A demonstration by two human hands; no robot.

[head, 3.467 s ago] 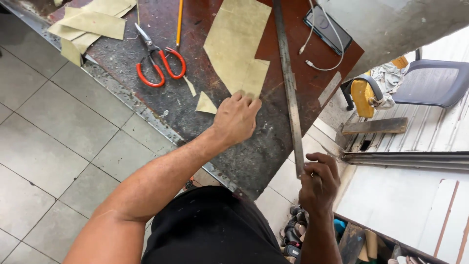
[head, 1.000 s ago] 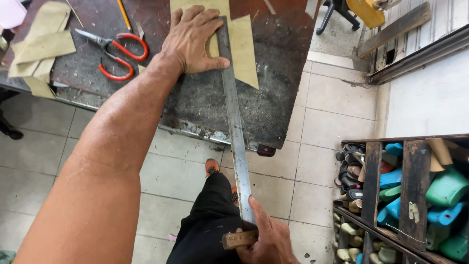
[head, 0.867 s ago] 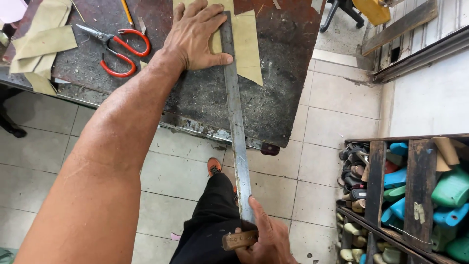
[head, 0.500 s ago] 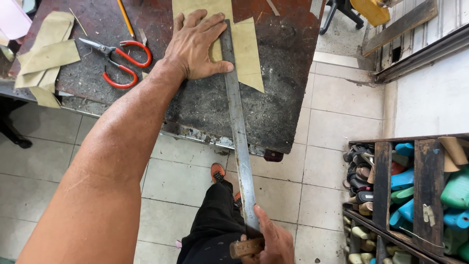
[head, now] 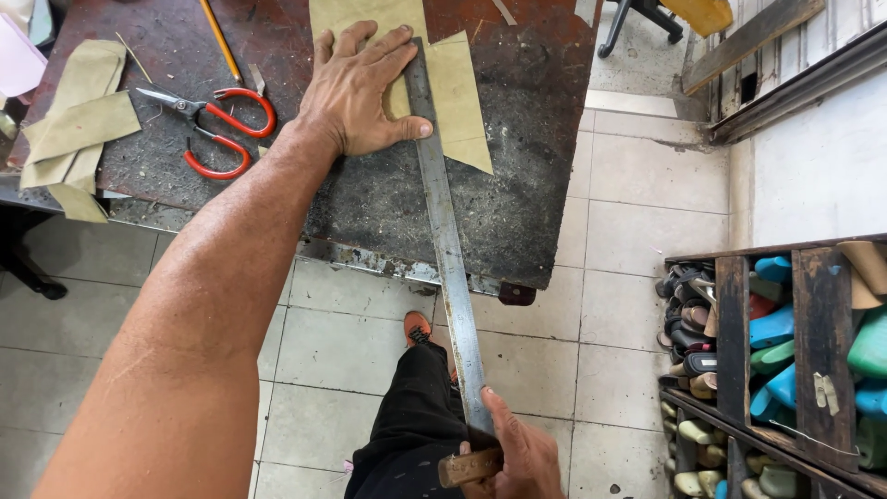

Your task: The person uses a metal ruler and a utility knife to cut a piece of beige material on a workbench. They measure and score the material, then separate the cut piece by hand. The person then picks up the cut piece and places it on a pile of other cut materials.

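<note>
My left hand (head: 356, 92) lies flat on a tan sheet of material (head: 453, 79) on the dark worn worktable (head: 397, 203), fingers spread, thumb pressing against a long grey metal blade (head: 443, 240). The blade runs from the sheet, over the table's near edge, down to my right hand (head: 513, 457). My right hand grips the blade's wooden handle (head: 469, 467) at the bottom of the view, above my dark trouser leg.
Red-handled scissors (head: 217, 125) and a yellow pencil (head: 220, 39) lie on the table left of my hand. Tan offcuts (head: 78, 129) are stacked at the table's left edge. A wooden rack of coloured shoe lasts (head: 785, 351) stands at right on the tiled floor.
Over the last second the view has shifted slightly; my left hand stays pressed on the sheet and my right hand has slid lower in view along with the handle.
</note>
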